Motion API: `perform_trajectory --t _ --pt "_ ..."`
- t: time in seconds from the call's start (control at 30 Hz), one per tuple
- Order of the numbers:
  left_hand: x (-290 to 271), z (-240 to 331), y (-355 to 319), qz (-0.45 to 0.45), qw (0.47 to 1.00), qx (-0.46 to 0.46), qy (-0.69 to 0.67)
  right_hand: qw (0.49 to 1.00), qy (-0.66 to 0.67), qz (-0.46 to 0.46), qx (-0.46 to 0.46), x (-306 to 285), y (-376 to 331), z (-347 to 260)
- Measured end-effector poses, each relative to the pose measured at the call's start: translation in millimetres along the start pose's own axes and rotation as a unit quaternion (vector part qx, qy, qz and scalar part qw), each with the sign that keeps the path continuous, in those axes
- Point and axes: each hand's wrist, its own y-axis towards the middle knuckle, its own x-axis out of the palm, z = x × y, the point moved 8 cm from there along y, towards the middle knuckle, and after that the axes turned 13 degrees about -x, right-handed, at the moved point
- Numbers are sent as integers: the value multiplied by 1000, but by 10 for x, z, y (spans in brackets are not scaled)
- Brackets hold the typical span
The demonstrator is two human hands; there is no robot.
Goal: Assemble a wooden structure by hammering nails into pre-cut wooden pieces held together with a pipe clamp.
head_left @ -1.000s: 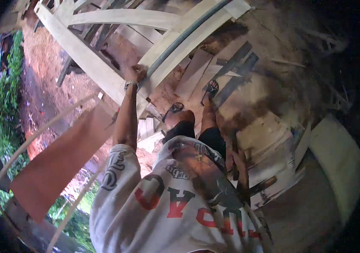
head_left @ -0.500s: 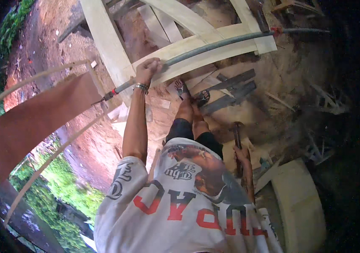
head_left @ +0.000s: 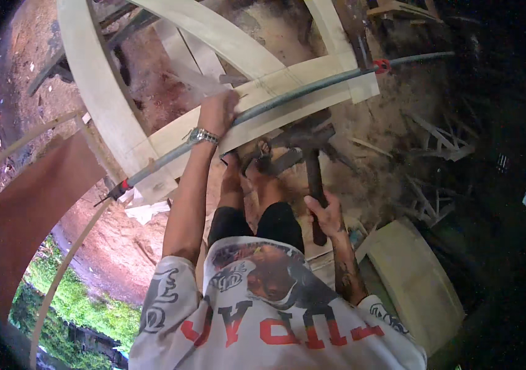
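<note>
My left hand (head_left: pixel 218 113) has its fingers curled over a pale wooden board (head_left: pixel 321 74) of a large frame; what they hold, if anything, is hidden. Under that wrist runs a long grey pipe clamp (head_left: pixel 303 94) with red ends, lying along the board. At the lower right, my right hand (head_left: pixel 329 214) is closed around the dark handle of a hammer (head_left: pixel 314 176). The hammer's head points away from me, raised just short of the board's near edge.
Beyond the board, upright and curved pale timbers (head_left: pixel 99 86) join the frame. A curved brown panel (head_left: pixel 35 197) stands at left. A wide curved wooden piece (head_left: pixel 414 277) lies at lower right. Wood offcuts (head_left: pixel 439 139) litter the dirt floor at right.
My right hand has lifted the hammer from beside my leg up toward the board. My left hand has shifted from the pipe onto the board past it. The view has moved.
</note>
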Motion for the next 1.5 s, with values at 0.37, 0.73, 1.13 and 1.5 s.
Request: perform_trajectory --t 0.37,0.73,1.13,1.5 --pt "52 159 -17 114 990 35 72 980 -176 -14 -88 238 1174 -38" --pt "-4 -140 -20 166 985 -34 -12 943 -282 -30 -175 411 1496 -206" --pt "26 -210 3 207 978 2 -6 863 -393 4 -318 511 1469 -337" --pt "-22 -164 -39 232 972 22 -20 836 -386 14 -390 480 1353 -333"
